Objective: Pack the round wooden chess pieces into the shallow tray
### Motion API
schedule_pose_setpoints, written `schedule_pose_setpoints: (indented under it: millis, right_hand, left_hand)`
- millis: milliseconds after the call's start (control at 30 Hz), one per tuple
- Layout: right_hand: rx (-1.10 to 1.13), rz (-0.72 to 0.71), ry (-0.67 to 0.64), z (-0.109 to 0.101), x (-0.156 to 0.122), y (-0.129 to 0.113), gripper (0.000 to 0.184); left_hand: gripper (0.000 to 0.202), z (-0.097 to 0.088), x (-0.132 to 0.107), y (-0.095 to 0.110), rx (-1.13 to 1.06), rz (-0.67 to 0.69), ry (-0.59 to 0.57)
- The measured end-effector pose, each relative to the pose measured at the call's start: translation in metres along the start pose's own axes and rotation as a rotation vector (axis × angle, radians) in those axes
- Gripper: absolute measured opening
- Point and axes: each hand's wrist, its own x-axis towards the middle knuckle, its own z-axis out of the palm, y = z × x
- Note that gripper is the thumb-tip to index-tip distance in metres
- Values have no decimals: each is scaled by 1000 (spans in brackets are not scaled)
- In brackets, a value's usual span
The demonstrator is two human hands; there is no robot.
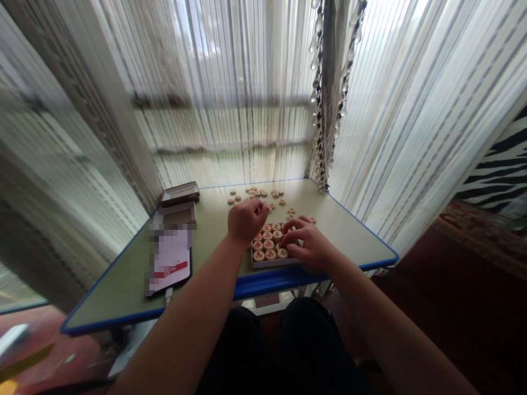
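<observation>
A shallow box (274, 265) near the table's front edge holds rows of round wooden Chinese chess pieces (268, 245) with red and dark characters. Over its right side, my right hand (312, 244) reaches down with bent fingers. Its thumb and index fingertip close in on a piece among the rows, partly covered by the fingers. My left hand (247, 220) hovers at the box's far left corner, fingers curled in. What it holds, if anything, is hidden. Loose Chinese chess pieces (257, 193) lie scattered beyond both hands.
A phone or tablet (175, 255), partly blurred, lies on the left with a white cable plug (168, 296). Behind it are an open tray (181, 213) and another box (180, 192). The table (349, 236) has a blue edge; curtains (247, 126) hang behind it.
</observation>
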Motion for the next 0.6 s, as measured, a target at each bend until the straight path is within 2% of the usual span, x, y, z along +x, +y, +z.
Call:
schedule_pose_setpoints:
  millis: [167, 333, 600]
  right_hand:
    - [-8, 4, 9, -1, 1, -1, 15]
    - [-13, -1, -39, -2, 1, -3, 17]
    - [-4, 8, -21, -2, 1, -3, 13]
  left_hand:
    - [30, -1, -1, 0, -3, -13, 4]
    - [31, 0, 0, 0, -19, 11, 7]
    - [31, 0, 0, 0, -33, 2, -18]
